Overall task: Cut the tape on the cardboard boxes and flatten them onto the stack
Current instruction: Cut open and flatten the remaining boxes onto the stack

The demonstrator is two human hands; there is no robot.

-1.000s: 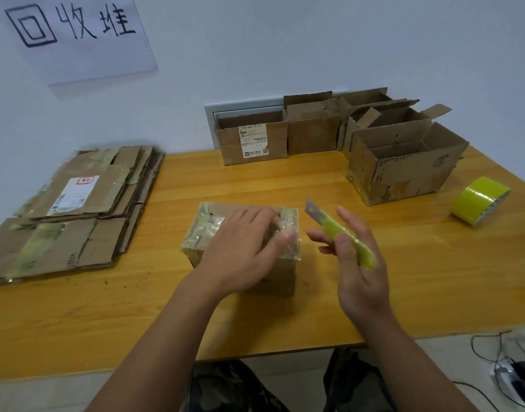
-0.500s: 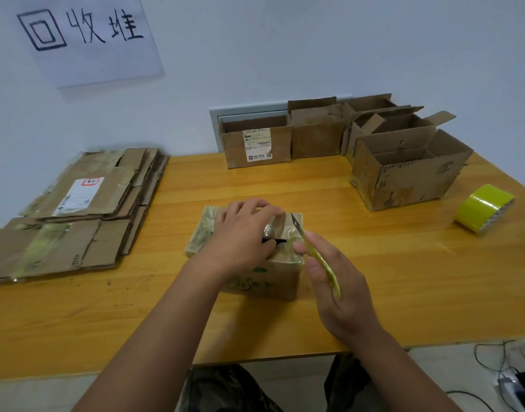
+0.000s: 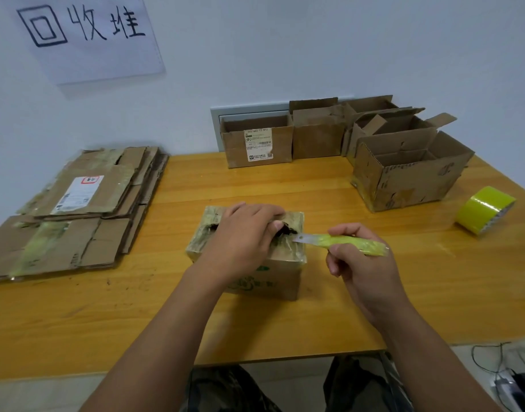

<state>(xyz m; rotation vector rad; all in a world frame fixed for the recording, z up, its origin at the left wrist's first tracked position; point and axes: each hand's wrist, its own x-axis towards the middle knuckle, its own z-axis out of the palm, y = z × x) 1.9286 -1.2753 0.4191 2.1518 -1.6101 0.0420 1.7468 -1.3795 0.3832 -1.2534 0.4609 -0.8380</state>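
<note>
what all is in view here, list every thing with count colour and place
taped box: 1, brown under greenish tape, table centre, top slit open
utility knife: 1, lime green, blade at the box's right edge
flattened stack: 1 pile, brown, table's left end
open boxes: about five, brown, back of table towards the right
tape roll: 1, yellow-green, right edge of table
table: 1, orange wood
paper sign: 1, white with dark writing, wall upper left
cables: dark, floor lower right
left hand: on the box top, fingers at the slit
right hand: grips the knife
</note>
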